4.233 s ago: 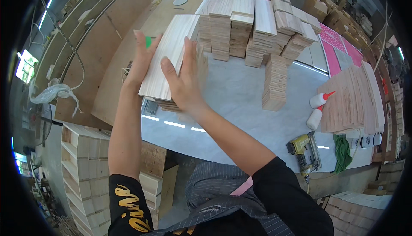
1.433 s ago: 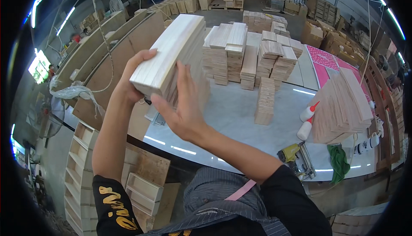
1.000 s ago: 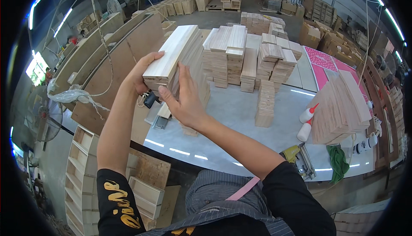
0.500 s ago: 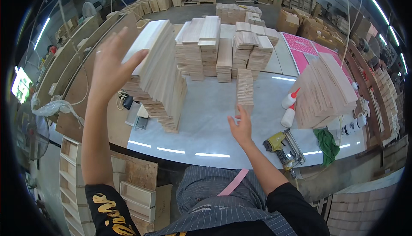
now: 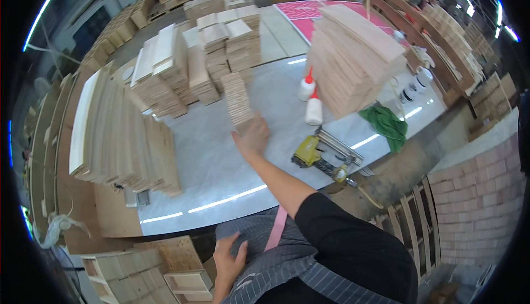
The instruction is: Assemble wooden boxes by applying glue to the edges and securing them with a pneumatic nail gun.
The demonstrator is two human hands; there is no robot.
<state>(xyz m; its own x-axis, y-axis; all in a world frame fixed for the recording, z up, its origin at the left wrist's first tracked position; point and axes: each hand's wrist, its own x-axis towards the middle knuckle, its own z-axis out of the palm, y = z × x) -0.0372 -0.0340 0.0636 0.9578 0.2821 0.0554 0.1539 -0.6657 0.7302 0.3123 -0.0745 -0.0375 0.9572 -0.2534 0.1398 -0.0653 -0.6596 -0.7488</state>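
Busy workshop, shiny grey table (image 5: 204, 160) loaded with wood. Right hand (image 5: 254, 138) is at the near end of a short stack of wood strips (image 5: 237, 101) mid-table, thumb spread from the fingers, but I can't tell if they're clamped on it. Left hand (image 5: 228, 257) sits by the apron (image 5: 243, 229), fingers loosely apart, nothing in them. Pinch only a few strips and the rest could slide apart. Swinging right might clip the nail gun (image 5: 307, 151) or tip the glue bottles (image 5: 313, 110). Tall board stack (image 5: 118, 133) on the left is uneven, so one bump could topple it.
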